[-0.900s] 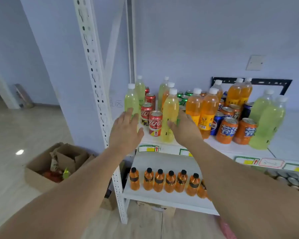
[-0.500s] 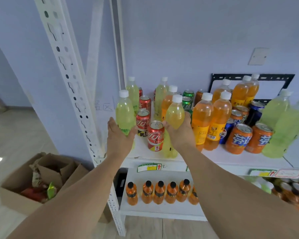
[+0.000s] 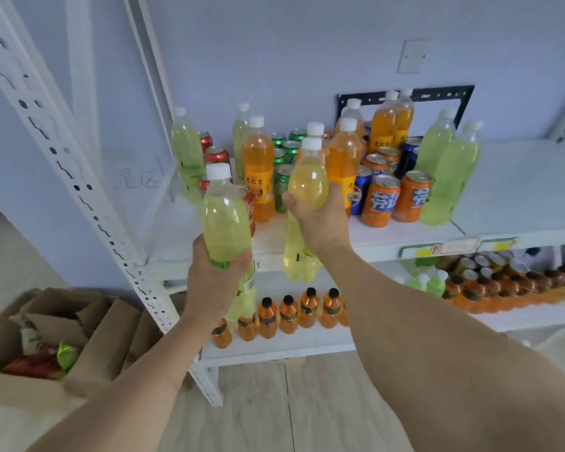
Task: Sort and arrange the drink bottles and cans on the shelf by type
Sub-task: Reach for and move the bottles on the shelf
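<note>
Head view shows both hands, empty a moment ago, now lifted clear of the shelf [image 3: 388, 233], the left hand [image 3: 214, 282] gripping a green bottle [image 3: 225, 220] and the right hand [image 3: 320, 220] a seemingly paler yellow-green bottle [image 3: 307, 187], ready for regrouping.

Shop stockroom: price-tagged drinks shelf [image 3: 470, 234]

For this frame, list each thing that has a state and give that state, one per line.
Left hand: grips a capped yellow-green plastic bottle, lifted off the shelf.
Right hand: grips a capped pale yellow plastic bottle, lifted, tilted slightly.
Tall orange plastic bottle: upright on the white top shelf, capped.
Orange drink cans: upright.
Brown cardboard box: flaps open, on the floor.
</note>
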A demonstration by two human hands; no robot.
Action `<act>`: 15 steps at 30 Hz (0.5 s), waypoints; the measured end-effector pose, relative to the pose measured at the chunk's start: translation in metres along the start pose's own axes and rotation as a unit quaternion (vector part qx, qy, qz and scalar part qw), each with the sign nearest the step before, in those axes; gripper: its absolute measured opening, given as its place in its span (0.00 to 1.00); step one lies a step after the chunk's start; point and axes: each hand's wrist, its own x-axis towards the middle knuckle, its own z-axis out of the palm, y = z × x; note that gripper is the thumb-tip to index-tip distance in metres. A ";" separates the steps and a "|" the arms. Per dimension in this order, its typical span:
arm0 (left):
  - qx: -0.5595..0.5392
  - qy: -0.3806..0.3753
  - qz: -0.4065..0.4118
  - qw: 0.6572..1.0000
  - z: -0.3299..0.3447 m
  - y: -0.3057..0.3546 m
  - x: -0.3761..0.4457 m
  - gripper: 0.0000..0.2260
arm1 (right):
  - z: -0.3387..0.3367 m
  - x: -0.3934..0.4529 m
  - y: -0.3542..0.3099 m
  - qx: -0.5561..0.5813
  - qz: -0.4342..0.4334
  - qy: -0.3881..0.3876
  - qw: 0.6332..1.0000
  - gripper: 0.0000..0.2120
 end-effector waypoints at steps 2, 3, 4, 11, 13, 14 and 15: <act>-0.020 -0.052 -0.010 0.998 0.030 0.003 -0.031 0.20 | -0.040 -0.009 0.011 0.014 0.001 0.014 1.000 0.42; -0.028 -0.075 -0.012 0.997 0.047 0.008 -0.046 0.20 | -0.063 -0.012 0.018 0.019 0.003 0.023 1.000 0.41; -0.035 -0.094 -0.014 0.995 0.064 0.012 -0.061 0.19 | -0.087 -0.015 0.024 0.021 0.006 0.036 0.999 0.40; -0.094 -0.204 -0.015 0.974 0.195 0.065 -0.139 0.26 | -0.267 -0.028 0.065 -0.001 0.043 0.116 0.992 0.39; -0.108 -0.227 -0.015 0.968 0.235 0.080 -0.154 0.22 | -0.311 -0.022 0.078 -0.007 0.050 0.135 0.990 0.41; -0.116 -0.239 -0.012 0.964 0.255 0.088 -0.160 0.21 | -0.331 -0.018 0.084 -0.007 0.052 0.143 0.988 0.42; -0.122 -0.250 -0.008 0.961 0.275 0.096 -0.165 0.22 | -0.350 -0.013 0.090 -0.007 0.054 0.152 0.987 0.42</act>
